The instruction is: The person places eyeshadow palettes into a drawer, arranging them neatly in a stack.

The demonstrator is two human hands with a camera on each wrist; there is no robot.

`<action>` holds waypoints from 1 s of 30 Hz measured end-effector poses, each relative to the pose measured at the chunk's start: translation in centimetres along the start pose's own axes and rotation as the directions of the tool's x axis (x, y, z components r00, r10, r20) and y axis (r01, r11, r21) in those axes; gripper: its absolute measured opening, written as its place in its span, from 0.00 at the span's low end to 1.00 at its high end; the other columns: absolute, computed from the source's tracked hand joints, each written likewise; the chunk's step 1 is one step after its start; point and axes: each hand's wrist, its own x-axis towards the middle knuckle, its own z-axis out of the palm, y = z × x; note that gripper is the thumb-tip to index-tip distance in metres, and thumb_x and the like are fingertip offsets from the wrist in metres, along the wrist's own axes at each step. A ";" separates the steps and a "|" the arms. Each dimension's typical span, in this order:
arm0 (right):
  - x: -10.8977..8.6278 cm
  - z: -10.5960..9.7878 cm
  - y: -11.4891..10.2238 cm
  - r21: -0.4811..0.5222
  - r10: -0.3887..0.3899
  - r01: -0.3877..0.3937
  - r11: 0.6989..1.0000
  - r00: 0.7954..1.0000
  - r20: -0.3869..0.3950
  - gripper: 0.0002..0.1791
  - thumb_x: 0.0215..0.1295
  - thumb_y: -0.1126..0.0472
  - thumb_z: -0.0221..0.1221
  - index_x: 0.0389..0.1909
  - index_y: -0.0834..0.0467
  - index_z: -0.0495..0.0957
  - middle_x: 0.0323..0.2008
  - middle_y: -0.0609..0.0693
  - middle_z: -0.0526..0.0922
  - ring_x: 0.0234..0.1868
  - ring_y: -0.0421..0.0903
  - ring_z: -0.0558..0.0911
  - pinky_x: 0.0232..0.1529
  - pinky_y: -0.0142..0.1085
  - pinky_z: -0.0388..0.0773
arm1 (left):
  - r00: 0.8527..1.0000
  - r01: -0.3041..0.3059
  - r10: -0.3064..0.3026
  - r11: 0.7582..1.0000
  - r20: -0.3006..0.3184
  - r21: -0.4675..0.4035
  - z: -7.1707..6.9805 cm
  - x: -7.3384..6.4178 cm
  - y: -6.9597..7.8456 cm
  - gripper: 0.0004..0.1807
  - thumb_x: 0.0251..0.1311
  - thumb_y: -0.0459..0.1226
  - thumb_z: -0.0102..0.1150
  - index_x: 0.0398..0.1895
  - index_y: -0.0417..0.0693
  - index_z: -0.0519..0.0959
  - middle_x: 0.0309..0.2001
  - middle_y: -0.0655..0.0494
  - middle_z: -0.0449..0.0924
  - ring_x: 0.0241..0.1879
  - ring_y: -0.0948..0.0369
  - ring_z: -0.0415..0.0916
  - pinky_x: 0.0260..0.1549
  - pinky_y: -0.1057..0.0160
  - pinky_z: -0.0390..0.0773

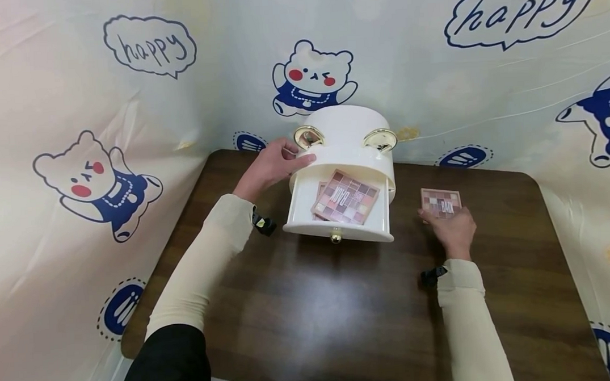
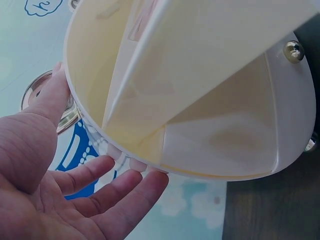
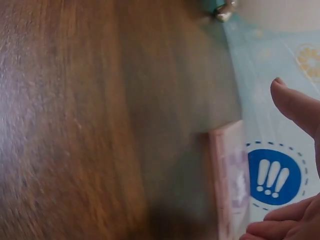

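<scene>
A white rounded box [image 1: 348,123] with two gold ear-like rings stands at the back of the table, its drawer [image 1: 301,196] pulled out. Inside the drawer lies a pink checkered eyeshadow palette [image 1: 347,198], overlapping another pink palette [image 1: 318,195] beneath it. My left hand [image 1: 272,168] touches the box's left side, thumb along the front edge and fingers at the outer wall. At the right, another pink palette [image 1: 440,198] lies on the table. My right hand [image 1: 452,229] is over its near edge; in the right wrist view the thumb [image 3: 295,105] stands away from the palette.
The brown wooden table [image 1: 310,315] extends toward me under both forearms. A gold knob [image 1: 335,235] sticks out from the drawer front. Behind the table hangs a cloth backdrop [image 1: 228,63] printed with bears, close to the box.
</scene>
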 end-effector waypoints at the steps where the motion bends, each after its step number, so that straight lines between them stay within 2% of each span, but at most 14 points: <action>1: 0.0 0.1 0.0 -0.008 0.016 -0.016 1.000 1.000 0.011 0.66 0.48 0.30 0.70 0.72 0.73 0.54 0.64 0.72 0.66 0.65 0.68 0.64 0.67 0.56 0.62 | 1.000 0.000 0.000 1.000 0.002 -0.001 0.0 0.0 0.0 0.41 0.52 0.65 0.68 0.60 0.51 0.70 0.54 0.51 0.74 0.47 0.54 0.77 0.42 0.60 0.83; 6: 0.2 0.6 -0.1 -0.050 0.050 -0.047 0.998 0.997 0.059 0.69 0.49 0.31 0.71 0.74 0.74 0.46 0.69 0.73 0.58 0.68 0.71 0.58 0.68 0.58 0.59 | 1.000 -0.002 0.002 1.000 0.004 -0.010 -0.1 0.0 0.0 0.40 0.53 0.64 0.68 0.60 0.50 0.70 0.54 0.50 0.74 0.48 0.53 0.77 0.44 0.58 0.83; 12: 0.2 1.0 0.0 -0.074 0.042 -0.040 0.996 0.998 0.038 0.65 0.52 0.36 0.72 0.72 0.75 0.49 0.68 0.72 0.58 0.67 0.70 0.58 0.68 0.57 0.59 | 1.000 -0.003 0.003 1.000 0.009 -0.009 -0.2 0.0 0.2 0.39 0.54 0.63 0.68 0.60 0.49 0.70 0.54 0.48 0.74 0.48 0.52 0.76 0.43 0.57 0.83; 16: 0.2 1.1 0.1 -0.075 0.067 -0.065 0.995 0.997 0.036 0.62 0.53 0.38 0.72 0.72 0.75 0.50 0.68 0.71 0.58 0.67 0.69 0.57 0.68 0.57 0.59 | 1.000 0.003 -0.003 1.000 0.017 -0.011 0.0 0.0 0.4 0.38 0.55 0.62 0.68 0.60 0.49 0.69 0.55 0.48 0.74 0.48 0.53 0.77 0.42 0.59 0.83; 22: 0.2 1.1 0.0 -0.111 0.103 -0.099 0.989 0.994 0.023 0.66 0.52 0.37 0.72 0.72 0.76 0.47 0.67 0.74 0.59 0.66 0.71 0.58 0.68 0.57 0.60 | 1.000 -0.013 0.013 1.000 0.027 -0.014 0.2 0.0 0.6 0.39 0.54 0.63 0.68 0.60 0.48 0.70 0.54 0.49 0.74 0.48 0.53 0.77 0.42 0.59 0.83; 27: 0.5 1.4 0.1 -0.165 0.075 -0.077 0.983 0.997 -0.017 0.60 0.52 0.40 0.72 0.69 0.77 0.55 0.64 0.74 0.63 0.62 0.70 0.62 0.62 0.58 0.64 | 1.000 -0.011 0.011 1.000 0.010 -0.006 0.1 -0.1 0.5 0.39 0.54 0.63 0.68 0.60 0.48 0.70 0.55 0.49 0.74 0.47 0.53 0.77 0.42 0.59 0.83; 30: 0.8 1.4 0.3 -0.222 0.041 -0.048 0.974 0.999 -0.035 0.56 0.52 0.41 0.71 0.65 0.80 0.59 0.59 0.75 0.66 0.60 0.70 0.64 0.60 0.57 0.62 | 1.000 0.002 -0.002 1.000 0.005 -0.008 0.2 0.0 0.4 0.39 0.54 0.62 0.69 0.60 0.49 0.70 0.54 0.49 0.74 0.48 0.53 0.77 0.42 0.59 0.83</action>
